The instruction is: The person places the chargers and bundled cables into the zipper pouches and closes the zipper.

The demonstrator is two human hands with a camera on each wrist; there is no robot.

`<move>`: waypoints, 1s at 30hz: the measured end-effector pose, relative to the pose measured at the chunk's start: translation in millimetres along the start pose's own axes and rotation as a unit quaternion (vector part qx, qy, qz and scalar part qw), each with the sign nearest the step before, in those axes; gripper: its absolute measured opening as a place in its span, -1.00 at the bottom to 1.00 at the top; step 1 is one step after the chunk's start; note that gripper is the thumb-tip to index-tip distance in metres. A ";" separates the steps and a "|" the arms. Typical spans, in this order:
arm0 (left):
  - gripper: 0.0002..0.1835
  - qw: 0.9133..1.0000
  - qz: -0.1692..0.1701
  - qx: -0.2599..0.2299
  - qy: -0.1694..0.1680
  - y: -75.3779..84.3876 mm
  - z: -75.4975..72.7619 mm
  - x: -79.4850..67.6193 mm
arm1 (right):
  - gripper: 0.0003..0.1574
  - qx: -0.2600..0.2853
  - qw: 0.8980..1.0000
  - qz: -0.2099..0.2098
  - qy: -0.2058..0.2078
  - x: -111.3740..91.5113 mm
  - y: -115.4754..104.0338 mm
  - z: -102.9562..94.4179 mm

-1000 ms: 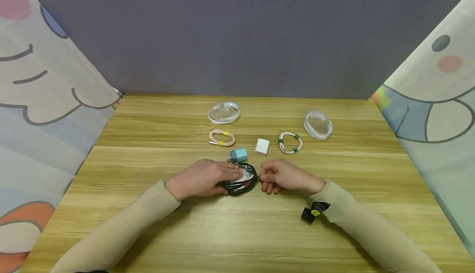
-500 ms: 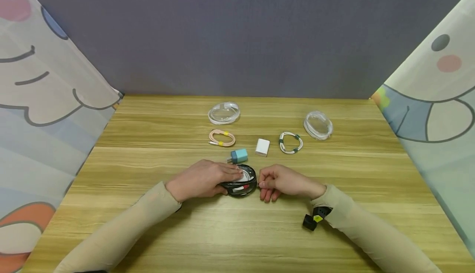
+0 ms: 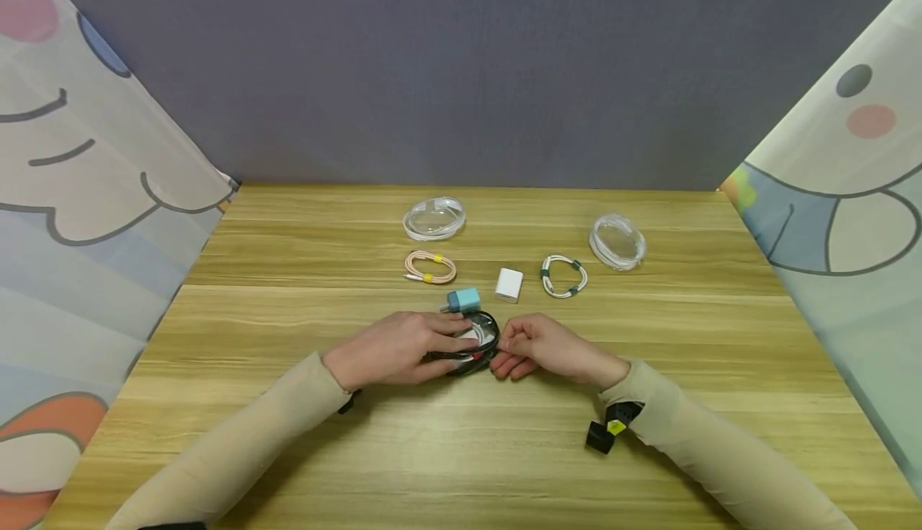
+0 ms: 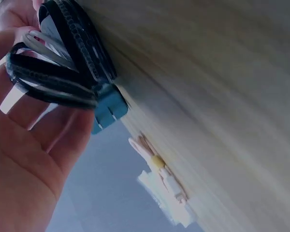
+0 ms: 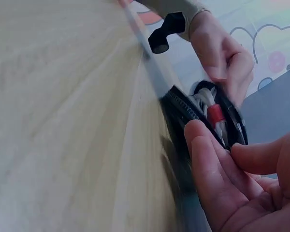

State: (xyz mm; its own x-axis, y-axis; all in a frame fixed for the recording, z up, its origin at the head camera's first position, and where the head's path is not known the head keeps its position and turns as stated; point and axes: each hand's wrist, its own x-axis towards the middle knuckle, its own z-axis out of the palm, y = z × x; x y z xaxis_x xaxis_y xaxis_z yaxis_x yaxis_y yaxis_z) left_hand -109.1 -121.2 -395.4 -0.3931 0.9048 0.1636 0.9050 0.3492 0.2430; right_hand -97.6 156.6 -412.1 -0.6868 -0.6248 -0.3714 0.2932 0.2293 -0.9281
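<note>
A small round pouch (image 3: 495, 331) with black zipped rims and a clear panel is between my hands on the table. In the right wrist view its two zipper edges (image 5: 182, 107) stand apart. A coiled white cable (image 5: 205, 99) with a red band (image 5: 215, 115) shows in the gap. My left hand (image 3: 403, 347) grips the pouch from the left, fingers over its top. At the right edge, my right hand (image 3: 551, 347) holds the rim between thumb and fingers. The zipper pull is hidden. A blue plug adapter (image 3: 463, 300) sits just behind the pouch.
Behind it on the wooden table (image 3: 475, 442) are a white charger block (image 3: 508, 284), a pink cable coil (image 3: 418, 277) with yellow ties and a white cable coil (image 3: 545, 279) with green ties. Two coils in clear wrap, left (image 3: 425, 235) and right (image 3: 612, 259), lie farther back.
My right hand has shifted slightly left, from the pouch's right end onto its rim. The left fingers have spread and moved farther over the pouch, which has tilted a little.
</note>
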 end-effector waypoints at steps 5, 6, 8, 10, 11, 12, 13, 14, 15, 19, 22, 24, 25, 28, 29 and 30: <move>-0.60 1.000 -0.023 0.009 -0.007 3.3 1.6 1.4 | -0.78 0.009 1.000 0.004 0.007 1.6 1.6 2.1; -0.58 1.000 -0.027 0.011 -0.010 3.7 2.0 1.5 | -0.78 0.007 1.000 0.004 0.008 1.8 2.2 2.0; -0.51 0.999 -0.036 0.010 -0.013 3.7 2.7 1.1 | -0.78 0.004 1.000 0.003 0.011 1.9 3.3 1.7; -0.46 0.999 -0.038 0.008 -0.014 3.6 3.0 0.6 | -0.78 0.004 1.000 0.004 0.012 1.9 3.8 1.3; -0.43 0.999 -0.039 0.007 -0.015 3.4 3.1 0.4 | -0.78 0.004 1.000 0.003 0.011 2.0 4.1 0.9; -0.42 0.999 -0.039 0.005 -0.015 3.3 2.9 0.2 | -0.78 0.005 1.000 0.003 0.010 2.0 4.2 0.7; -0.41 0.999 -0.039 0.004 -0.015 3.3 2.7 0.1 | -0.78 0.006 1.000 0.003 0.009 2.1 4.4 0.5; -0.41 0.999 -0.041 0.002 -0.015 3.6 2.4 0.2 | -0.78 0.007 1.000 0.003 0.009 2.2 4.4 0.3; -0.42 0.999 -0.043 0.001 -0.014 4.1 2.2 0.2 | -0.78 0.008 1.000 0.003 0.010 2.2 4.5 0.1; -0.49 0.999 -0.049 -0.001 -0.001 5.4 3.7 0.9 | -0.78 0.018 1.000 0.001 0.012 2.7 4.7 0.0; -0.56 0.999 -0.049 0.004 0.015 5.8 5.3 1.9 | -0.78 0.030 0.999 0.001 0.013 3.2 4.3 0.5; -0.60 0.999 -0.046 0.010 0.021 5.8 5.9 2.8 | -0.79 0.036 0.999 0.002 0.014 3.5 3.9 1.0; -0.61 0.999 -0.045 0.012 0.024 5.9 6.0 3.3 | -0.79 0.038 0.999 0.003 0.014 3.7 3.7 1.3; -0.62 0.998 -0.045 0.018 0.029 6.4 6.2 5.2 | -0.80 0.040 0.999 0.004 0.015 4.2 3.7 1.7; -0.62 0.998 -0.045 0.019 0.032 6.6 6.3 5.9 | -0.80 0.039 0.999 0.004 0.015 4.3 4.0 1.7; -0.62 0.998 -0.046 0.019 0.036 6.8 6.6 6.9 | -0.80 0.039 0.999 0.005 0.015 4.5 4.2 1.6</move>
State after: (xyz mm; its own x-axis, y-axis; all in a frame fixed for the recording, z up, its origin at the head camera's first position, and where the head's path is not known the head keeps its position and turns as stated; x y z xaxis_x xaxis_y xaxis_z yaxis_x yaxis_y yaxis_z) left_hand -104.6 -111.0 -399.0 -0.4837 0.8496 0.2104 0.8699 0.4400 0.2230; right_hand -98.4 153.5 -417.6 -0.7028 -0.6005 -0.3814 0.3499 0.1751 -0.9203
